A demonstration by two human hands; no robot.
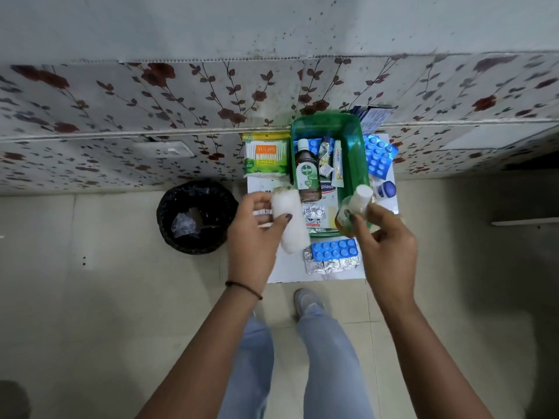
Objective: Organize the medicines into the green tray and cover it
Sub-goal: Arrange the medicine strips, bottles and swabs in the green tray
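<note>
My left hand (257, 228) wraps a soft white roll (289, 220), cylindrical and fuzzy like gauze or cotton, thumb across its front and fingers behind. My right hand (385, 240) pinches a small clear bottle (352, 211) of amber liquid with a white round cap, tilted toward the tray.

The green tray (354, 128) is glossy translucent plastic, rectangular with rounded corners, and sits on a small white table (284, 267) against a floral-printed wall. Inside it lie a brown Dettol bottle (308, 173) with a green-and-white label, a slim white tube (338, 166), a few crinkled clear sachets (325, 155), a blue blister strip at the far end, a white plaster box (328, 192) and silver foil strips nearer me.

Left of the tray stands a green packet of cotton buds (266, 155). To its right, a blue blister pack (379, 155) with round bumps leans at the rim, with a small blue jar (387, 190) just beside it. Near the table's front edge another blue blister strip (334, 249) lies over creased silver foil strips (331, 264). A round black bin (196, 216) with a shiny liner stands on the tiled floor.
</note>
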